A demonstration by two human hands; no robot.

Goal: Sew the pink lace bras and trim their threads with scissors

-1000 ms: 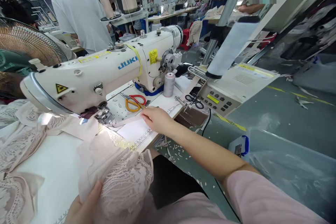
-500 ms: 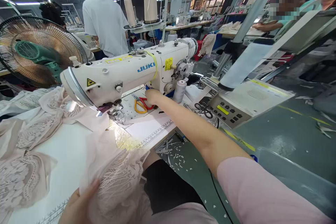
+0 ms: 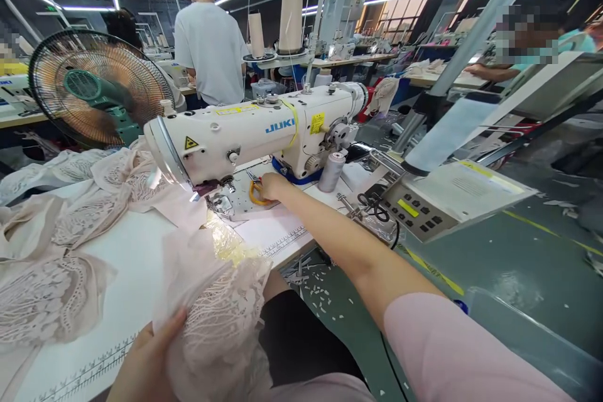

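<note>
My right hand (image 3: 273, 186) reaches under the arm of the white sewing machine (image 3: 254, 132) and its fingers are closed on the handles of the orange and red scissors (image 3: 255, 195), which lie on the machine bed. My left hand (image 3: 148, 364) is at the near edge of the white table (image 3: 117, 276), gripping a bunch of pale pink lace fabric (image 3: 217, 301) that drapes over the table edge toward my lap. That fabric runs up to the presser foot (image 3: 221, 204), where the machine lamp lights it.
More pink lace pieces (image 3: 51, 245) lie heaped at the table's left. A grey thread spool (image 3: 331, 171), black scissors (image 3: 372, 204) and a control panel (image 3: 414, 213) sit right of the machine. A standing fan (image 3: 94, 85) is behind. Other people work at further stations.
My right hand moved from the ruler-marked table edge up to the scissors under the machine arm and closed on their handles. The left hand kept its hold on the lace. My view tilted upward.
</note>
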